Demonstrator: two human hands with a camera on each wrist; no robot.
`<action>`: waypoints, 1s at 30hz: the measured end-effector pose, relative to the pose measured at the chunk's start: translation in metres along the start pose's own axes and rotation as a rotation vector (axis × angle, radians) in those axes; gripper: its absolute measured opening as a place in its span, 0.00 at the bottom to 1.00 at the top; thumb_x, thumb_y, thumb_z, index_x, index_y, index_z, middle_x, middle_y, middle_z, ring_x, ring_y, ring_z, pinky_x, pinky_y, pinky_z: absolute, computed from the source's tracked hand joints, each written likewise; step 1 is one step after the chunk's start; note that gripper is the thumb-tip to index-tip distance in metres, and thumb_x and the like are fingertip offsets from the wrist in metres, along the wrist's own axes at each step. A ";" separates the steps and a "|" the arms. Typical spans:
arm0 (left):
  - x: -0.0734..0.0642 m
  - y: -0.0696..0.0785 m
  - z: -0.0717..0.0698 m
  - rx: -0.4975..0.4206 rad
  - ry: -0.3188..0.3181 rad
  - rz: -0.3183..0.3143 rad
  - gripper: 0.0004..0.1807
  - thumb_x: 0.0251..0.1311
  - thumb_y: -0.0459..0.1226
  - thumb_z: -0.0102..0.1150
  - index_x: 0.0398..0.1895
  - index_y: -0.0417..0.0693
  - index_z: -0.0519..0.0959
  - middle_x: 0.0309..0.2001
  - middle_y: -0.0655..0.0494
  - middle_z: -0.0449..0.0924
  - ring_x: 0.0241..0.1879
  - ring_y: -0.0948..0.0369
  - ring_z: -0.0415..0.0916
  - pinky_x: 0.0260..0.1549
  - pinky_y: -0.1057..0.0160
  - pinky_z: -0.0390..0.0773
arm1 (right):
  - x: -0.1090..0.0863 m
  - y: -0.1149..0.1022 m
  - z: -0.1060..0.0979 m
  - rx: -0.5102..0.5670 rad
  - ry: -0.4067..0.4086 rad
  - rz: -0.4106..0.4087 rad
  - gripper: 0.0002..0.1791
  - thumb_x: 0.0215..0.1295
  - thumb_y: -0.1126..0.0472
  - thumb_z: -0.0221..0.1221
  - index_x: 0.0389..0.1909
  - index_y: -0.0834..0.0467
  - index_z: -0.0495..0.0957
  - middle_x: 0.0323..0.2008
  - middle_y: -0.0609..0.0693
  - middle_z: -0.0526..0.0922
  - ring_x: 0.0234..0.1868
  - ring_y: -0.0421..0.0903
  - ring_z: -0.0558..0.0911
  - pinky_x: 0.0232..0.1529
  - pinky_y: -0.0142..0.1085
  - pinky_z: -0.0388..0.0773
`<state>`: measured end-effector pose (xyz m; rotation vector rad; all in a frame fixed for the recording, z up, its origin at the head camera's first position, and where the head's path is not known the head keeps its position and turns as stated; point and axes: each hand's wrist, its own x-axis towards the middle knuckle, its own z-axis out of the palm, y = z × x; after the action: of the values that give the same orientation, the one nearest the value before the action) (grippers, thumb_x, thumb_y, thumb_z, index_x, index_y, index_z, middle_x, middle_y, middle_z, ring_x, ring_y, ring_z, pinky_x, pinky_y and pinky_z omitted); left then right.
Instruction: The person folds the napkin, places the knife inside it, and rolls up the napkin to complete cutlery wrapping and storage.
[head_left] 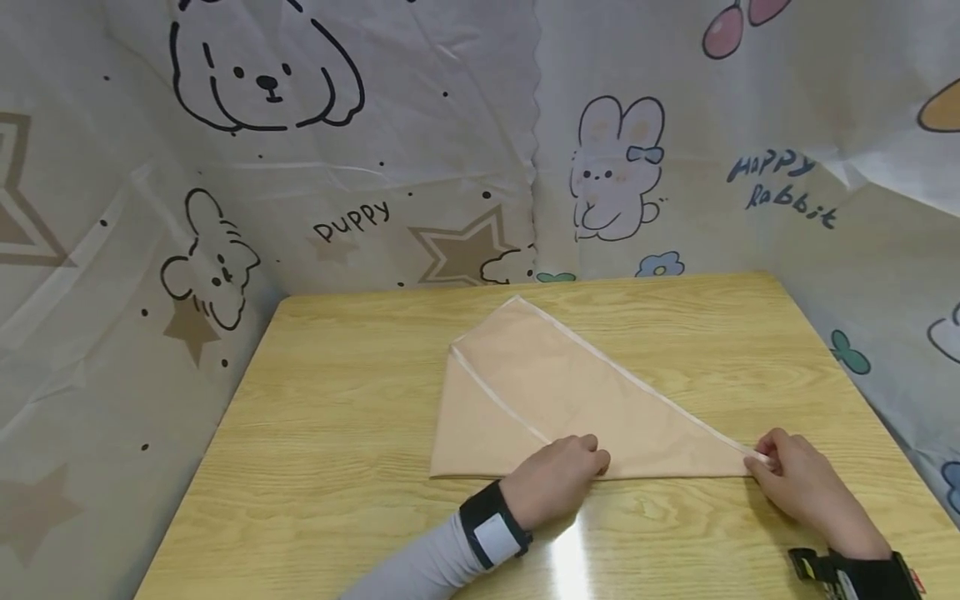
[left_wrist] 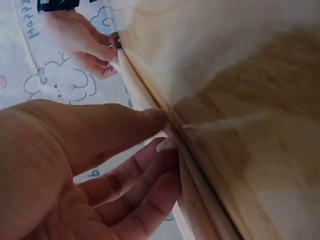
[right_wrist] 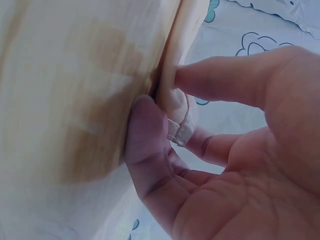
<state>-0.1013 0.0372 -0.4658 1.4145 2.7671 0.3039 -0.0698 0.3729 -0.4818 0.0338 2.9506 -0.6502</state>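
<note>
A folded peach cloth (head_left: 525, 375) with white edging lies flat on the wooden table, its near edge straight and its right end narrowing to a point. Midway along that near edge, my left hand (head_left: 557, 479) pinches the fold. In the left wrist view, the thumb and fingers of my left hand (left_wrist: 100, 150) meet at the cloth's edge (left_wrist: 192, 180). My right hand (head_left: 802, 483) grips the pointed right corner. Close up in the right wrist view, the corner (right_wrist: 175, 107) with its white edging sits between the thumb and fingers of my right hand (right_wrist: 215, 165).
The light wooden table (head_left: 337, 392) extends around the cloth on all sides. A white sheet (head_left: 450, 150) printed with cartoon animals and stars hangs behind the table and along both sides. Bands with black straps (head_left: 495, 525) circle both wrists.
</note>
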 end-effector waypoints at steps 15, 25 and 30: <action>-0.104 -0.137 -0.064 -0.458 0.215 -0.406 0.12 0.67 0.39 0.55 0.46 0.42 0.82 0.41 0.56 0.82 0.36 0.64 0.76 0.35 0.61 0.80 | -0.003 -0.004 -0.003 0.048 -0.034 0.070 0.25 0.68 0.53 0.57 0.48 0.74 0.69 0.34 0.63 0.78 0.32 0.52 0.75 0.30 0.45 0.74; -0.193 -0.224 -0.034 -0.518 0.217 -0.665 0.13 0.70 0.38 0.51 0.51 0.44 0.81 0.46 0.50 0.83 0.43 0.57 0.75 0.44 0.50 0.77 | -0.010 -0.034 -0.008 0.130 0.130 -0.068 0.14 0.66 0.62 0.57 0.47 0.67 0.71 0.34 0.59 0.78 0.30 0.44 0.77 0.27 0.40 0.76; -0.202 -0.223 -0.026 -0.564 0.255 -0.672 0.12 0.69 0.38 0.51 0.51 0.47 0.80 0.48 0.51 0.81 0.45 0.58 0.74 0.47 0.49 0.76 | -0.004 -0.086 -0.011 0.187 0.281 -0.318 0.13 0.60 0.71 0.61 0.46 0.64 0.74 0.33 0.51 0.74 0.29 0.35 0.73 0.26 0.25 0.75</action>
<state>-0.1642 -0.2568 -0.4954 0.3178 2.7847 1.1587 -0.0711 0.2995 -0.4351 -0.3630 3.1807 -1.0412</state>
